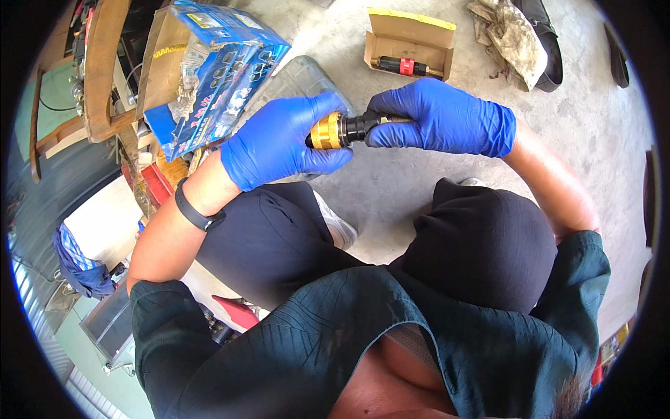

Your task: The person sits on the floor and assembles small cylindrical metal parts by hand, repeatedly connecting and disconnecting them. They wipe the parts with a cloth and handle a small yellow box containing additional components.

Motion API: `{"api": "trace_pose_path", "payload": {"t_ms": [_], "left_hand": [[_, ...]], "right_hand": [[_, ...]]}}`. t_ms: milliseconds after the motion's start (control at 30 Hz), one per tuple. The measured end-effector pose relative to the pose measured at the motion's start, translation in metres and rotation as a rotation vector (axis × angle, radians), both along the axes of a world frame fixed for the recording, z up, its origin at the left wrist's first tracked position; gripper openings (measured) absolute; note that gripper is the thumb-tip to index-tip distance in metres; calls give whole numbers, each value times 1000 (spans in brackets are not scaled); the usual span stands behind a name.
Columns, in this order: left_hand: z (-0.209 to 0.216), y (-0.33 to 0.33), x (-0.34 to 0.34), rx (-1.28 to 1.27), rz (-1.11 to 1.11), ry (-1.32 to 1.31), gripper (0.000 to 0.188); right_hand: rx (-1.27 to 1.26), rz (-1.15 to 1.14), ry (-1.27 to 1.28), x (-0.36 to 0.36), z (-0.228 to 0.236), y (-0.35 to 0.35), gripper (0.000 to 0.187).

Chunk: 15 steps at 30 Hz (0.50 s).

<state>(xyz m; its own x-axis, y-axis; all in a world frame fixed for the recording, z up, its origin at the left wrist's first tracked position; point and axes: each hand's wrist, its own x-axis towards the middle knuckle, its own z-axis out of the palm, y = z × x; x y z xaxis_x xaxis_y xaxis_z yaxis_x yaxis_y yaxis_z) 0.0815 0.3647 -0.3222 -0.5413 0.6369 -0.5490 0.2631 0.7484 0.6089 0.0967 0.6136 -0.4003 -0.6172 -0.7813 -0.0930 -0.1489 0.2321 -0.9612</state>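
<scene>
Both my hands wear blue gloves and meet over one black-and-gold cylindrical fitting (pixel 358 128), held level above the floor. My left hand (pixel 283 136) grips its ribbed gold collar, with the thumb below and the fingers above. Around the black end on the other side, my right hand (pixel 447 120) is closed, so much of that end is hidden. A narrow black neck shows between the two hands. Farther off, a similar black cylinder with a red band (pixel 407 66) lies in a small open cardboard box (pixel 408 31).
A blue printed carton (pixel 230 84), torn open, stands at the far left beside a dark grey plastic case (pixel 296 80). Wooden framing (pixel 105 70) rises at the left edge. A stained cloth (pixel 513 42) lies at the far right, next to a black shoe (pixel 548 52).
</scene>
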Motion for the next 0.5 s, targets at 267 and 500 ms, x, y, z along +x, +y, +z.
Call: {"api": "trace_pose_path", "payload": {"t_ms": [267,500], "left_hand": [[-1,-3,14,55,-44,-17,38],[-5,-16,21,64,-63,-63,41]], "right_hand": [[26,5,-63,16,11,-7,55],[-39,9,-432,29,12,-22,55]]}}
